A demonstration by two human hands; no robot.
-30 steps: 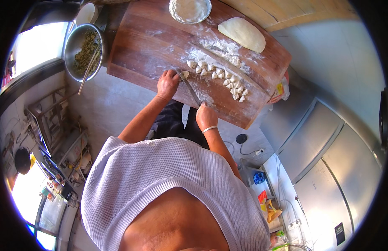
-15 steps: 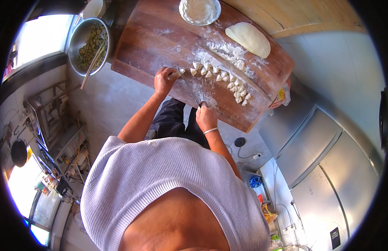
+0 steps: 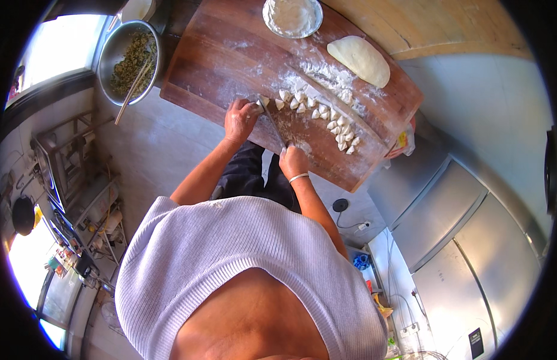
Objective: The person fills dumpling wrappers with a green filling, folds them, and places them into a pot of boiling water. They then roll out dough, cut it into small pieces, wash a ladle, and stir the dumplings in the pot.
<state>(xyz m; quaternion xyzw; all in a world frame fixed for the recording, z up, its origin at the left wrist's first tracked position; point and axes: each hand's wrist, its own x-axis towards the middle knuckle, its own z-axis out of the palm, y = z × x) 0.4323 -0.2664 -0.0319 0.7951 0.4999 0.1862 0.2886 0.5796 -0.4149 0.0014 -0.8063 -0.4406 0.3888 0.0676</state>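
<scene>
While the left hand (image 3: pixel 241 122) crowds the knife (image 3: pixel 273 123), fingertips are the weak spot

Although the right hand (image 3: pixel 294 162) is closed round the handle, the blade slants away to a tip right beside the left hand's curled fingers. Those seem to pinch some dough; how much is hidden. One small dough lump (image 3: pixel 264 101) sits at the tip, inside the near edge of the wooden board (image 3: pixel 206 66). Dough pieces (image 3: pixel 334 123) trail toward the right end, and a dough slab (image 3: pixel 361 63) lies by the far edge, near a flour bowl (image 3: pixel 289 36).

A loosened pinch, or the blade skidding on floury wood, could nick a finger. Where pieces bunch toward the right end, I'd expect sticking if the flour under them is thin. Just past the left end, chopsticks (image 3: pixel 131 96) jut over the filling bowl's (image 3: pixel 107 57) rim; a wide swing of the left forearm might tip them out.
</scene>
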